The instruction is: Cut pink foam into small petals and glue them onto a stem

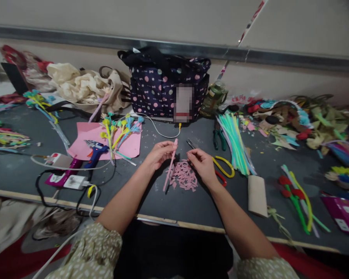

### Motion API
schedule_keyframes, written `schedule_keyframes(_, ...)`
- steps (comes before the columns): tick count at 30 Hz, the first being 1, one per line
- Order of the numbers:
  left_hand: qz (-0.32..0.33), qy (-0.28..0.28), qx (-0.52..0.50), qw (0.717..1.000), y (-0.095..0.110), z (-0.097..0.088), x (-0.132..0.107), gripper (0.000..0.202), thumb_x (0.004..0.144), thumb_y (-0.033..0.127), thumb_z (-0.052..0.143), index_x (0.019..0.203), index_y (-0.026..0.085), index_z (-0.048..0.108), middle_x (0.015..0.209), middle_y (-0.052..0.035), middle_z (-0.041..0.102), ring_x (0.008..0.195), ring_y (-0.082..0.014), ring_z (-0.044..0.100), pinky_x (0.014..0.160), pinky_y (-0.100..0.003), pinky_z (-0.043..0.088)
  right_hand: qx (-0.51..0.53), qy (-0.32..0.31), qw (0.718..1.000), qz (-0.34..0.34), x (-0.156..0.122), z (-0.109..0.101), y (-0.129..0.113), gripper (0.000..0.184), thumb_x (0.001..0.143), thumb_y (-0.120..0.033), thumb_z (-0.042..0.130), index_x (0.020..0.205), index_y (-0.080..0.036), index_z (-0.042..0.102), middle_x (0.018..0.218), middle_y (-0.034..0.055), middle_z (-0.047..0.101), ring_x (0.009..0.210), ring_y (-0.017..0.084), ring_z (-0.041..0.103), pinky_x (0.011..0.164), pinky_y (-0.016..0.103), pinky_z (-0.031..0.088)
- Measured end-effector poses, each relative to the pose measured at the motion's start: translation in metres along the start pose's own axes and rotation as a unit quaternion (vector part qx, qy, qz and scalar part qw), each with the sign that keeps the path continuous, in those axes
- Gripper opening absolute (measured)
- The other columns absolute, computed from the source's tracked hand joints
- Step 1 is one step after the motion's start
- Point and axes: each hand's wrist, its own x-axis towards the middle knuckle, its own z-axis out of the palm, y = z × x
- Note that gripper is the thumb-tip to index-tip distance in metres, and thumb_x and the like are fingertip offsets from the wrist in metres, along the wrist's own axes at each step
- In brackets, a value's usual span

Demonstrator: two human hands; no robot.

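Note:
My left hand [159,154] pinches the top of a pink pipe cleaner [170,169] that slants down toward me across the dark table [168,203]. My right hand [202,164] rests closed just right of it, over a pile of small pink paper pieces [184,177]; what its fingers hold is hidden. Scissors with yellow and red handles [223,167] lie right beside that hand.
A blue glue gun [95,152] and pipe-cleaner flowers [119,131] lie on a pink sheet [130,147] at left. A dotted bag [165,89] stands behind. A bundle of green pipe cleaners [235,143], a cardboard tube [257,195] and craft scraps lie at right.

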Motion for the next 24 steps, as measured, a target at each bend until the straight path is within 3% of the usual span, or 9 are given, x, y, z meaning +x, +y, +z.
schedule_keyframes(5, 0.014, -0.077, 0.093, 0.993, -0.004, 0.007, -0.008, 0.027, 0.059, 0.029, 0.079, 0.073, 0.012, 0.062, 0.062, 0.0025, 0.059, 0.05, -0.0054, 0.051, 0.052, -0.019, 0.039, 0.122, -0.026, 0.991, 0.04, -0.004, 0.0, -0.006, 0.028, 0.08, -0.044, 0.064, 0.093, -0.02, 0.063, 0.062, -0.0037, 0.056, 0.045, 0.006, 0.038, 0.041, 0.019, 0.027)
schedule_keyframes(10, -0.002, -0.149, 0.14, 0.979, -0.006, 0.016, -0.016, 0.03, 0.062, 0.035, 0.077, 0.072, 0.011, 0.062, 0.059, 0.0, 0.058, 0.049, -0.007, 0.049, 0.05, -0.02, 0.035, 0.162, -0.043, 0.985, 0.051, -0.006, -0.001, -0.002, 0.024, 0.073, -0.039, 0.073, 0.076, -0.019, 0.061, 0.057, -0.0058, 0.051, 0.044, 0.005, 0.036, 0.042, 0.019, 0.027)
schedule_keyframes(15, 0.001, -0.155, 0.081, 0.985, -0.006, 0.013, -0.013, 0.029, 0.065, 0.036, 0.074, 0.066, 0.012, 0.058, 0.054, 0.0028, 0.052, 0.044, -0.0044, 0.042, 0.046, -0.019, 0.03, 0.168, -0.047, 0.983, 0.057, -0.007, 0.0, 0.002, 0.025, 0.078, -0.043, 0.067, 0.077, -0.019, 0.062, 0.055, -0.0043, 0.051, 0.043, 0.006, 0.035, 0.04, 0.019, 0.025)
schedule_keyframes(18, -0.001, -0.156, 0.006, 0.988, -0.006, 0.009, -0.01, 0.029, 0.065, 0.036, 0.073, 0.064, 0.014, 0.054, 0.052, 0.0031, 0.051, 0.044, -0.0065, 0.044, 0.047, -0.022, 0.038, 0.167, -0.042, 0.984, 0.051, -0.003, -0.002, 0.006, 0.024, 0.079, -0.043, 0.066, 0.078, -0.019, 0.063, 0.057, -0.0032, 0.052, 0.043, 0.006, 0.036, 0.04, 0.019, 0.024)
schedule_keyframes(24, 0.034, -0.072, -0.126, 0.989, -0.008, -0.002, 0.004, 0.025, 0.063, 0.031, 0.072, 0.07, 0.014, 0.055, 0.06, 0.0014, 0.054, 0.048, -0.0075, 0.047, 0.052, -0.025, 0.046, 0.157, 0.025, 0.987, 0.001, 0.004, -0.002, -0.006, 0.02, 0.08, -0.04, 0.066, 0.078, -0.02, 0.064, 0.059, -0.0025, 0.052, 0.044, 0.006, 0.037, 0.04, 0.019, 0.025)
